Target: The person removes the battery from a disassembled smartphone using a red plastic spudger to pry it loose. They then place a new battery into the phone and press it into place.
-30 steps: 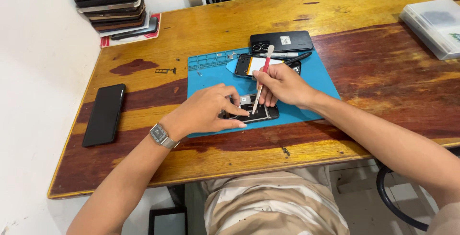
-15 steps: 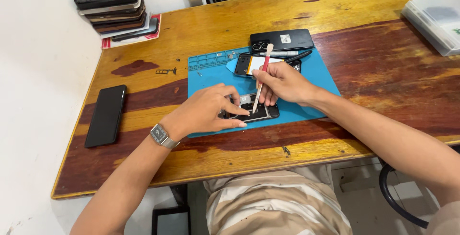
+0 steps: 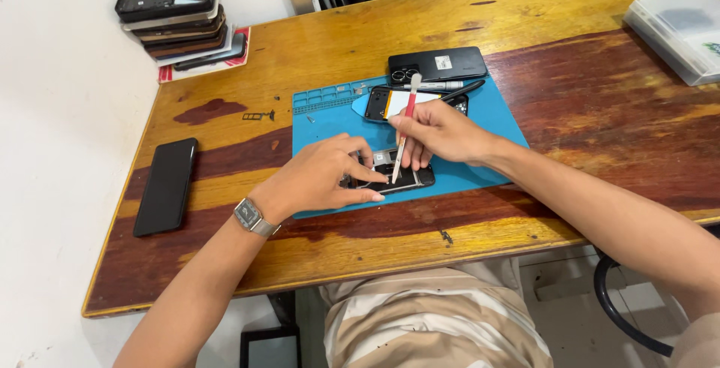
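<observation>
An opened black phone (image 3: 396, 176) lies on a blue work mat (image 3: 480, 165) near the table's front edge. My left hand (image 3: 319, 177), with a wristwatch, rests on the phone's left end and grips it between thumb and fingers. My right hand (image 3: 439, 134) holds a thin red-and-white pry tool (image 3: 405, 124) like a pen, its lower tip down on the phone's inside. The hands hide much of the phone.
On the mat's far side lie another opened phone (image 3: 390, 102), a black back cover (image 3: 437, 63) and a pen (image 3: 461, 92). A black phone (image 3: 166, 185) lies at the left. A stack of phones (image 3: 180, 23) sits far left, a clear box (image 3: 679, 32) far right.
Both hands stay on the opened phone; the tool has barely shifted. The view has moved slightly.
</observation>
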